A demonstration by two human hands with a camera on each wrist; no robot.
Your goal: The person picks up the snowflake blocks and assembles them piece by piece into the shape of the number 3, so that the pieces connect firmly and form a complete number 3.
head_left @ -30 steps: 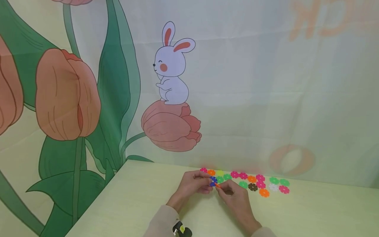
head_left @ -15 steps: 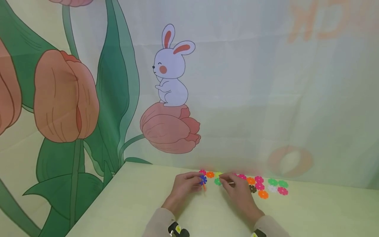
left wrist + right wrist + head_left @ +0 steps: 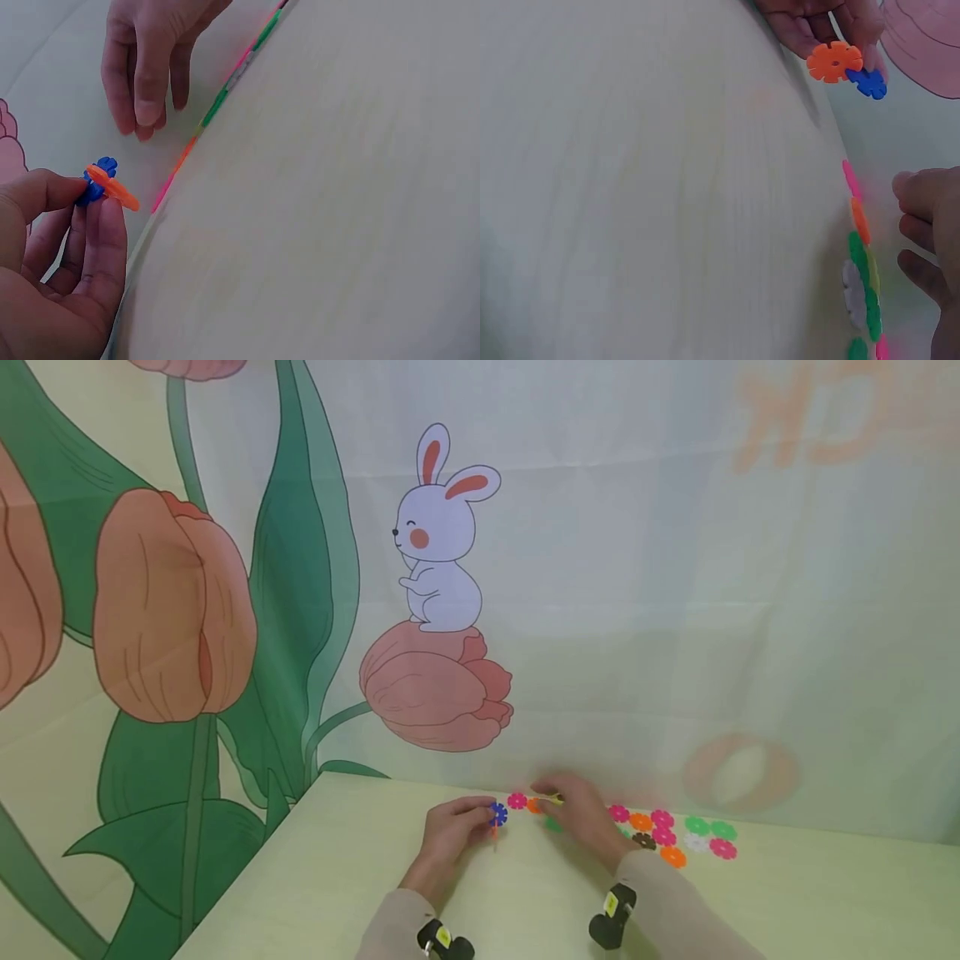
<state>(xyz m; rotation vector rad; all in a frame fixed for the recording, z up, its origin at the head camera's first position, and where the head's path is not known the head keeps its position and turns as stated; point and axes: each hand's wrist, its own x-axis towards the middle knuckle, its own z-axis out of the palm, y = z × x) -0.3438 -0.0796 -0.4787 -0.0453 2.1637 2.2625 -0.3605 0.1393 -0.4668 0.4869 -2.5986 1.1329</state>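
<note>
My left hand [image 3: 452, 835] pinches a blue notched plastic disc [image 3: 498, 814] between thumb and fingers, above the table. An orange notched disc [image 3: 825, 69] is slotted into the blue one at an angle, and in the head view it hangs edge-on below it. My right hand [image 3: 583, 817] hovers over the back left of the laid-out discs, fingers loosely bent and spread. Between its fingertips nothing shows in either wrist view. Nearest to it are an orange disc [image 3: 534, 806] and a green disc [image 3: 552, 824], both partly hidden by the hand.
Several more notched discs lie flat along the table's back edge, among them a pink one [image 3: 517, 801], a brown one [image 3: 643, 841] and a white one [image 3: 696, 842]. Behind the table [image 3: 315, 877] hangs a backdrop [image 3: 600, 568] with printed tulips and a rabbit.
My right hand has let go of the orange disc, moved right, then reached further back over the laid-out discs. My left hand has moved left, carrying the joined blue and orange discs.
</note>
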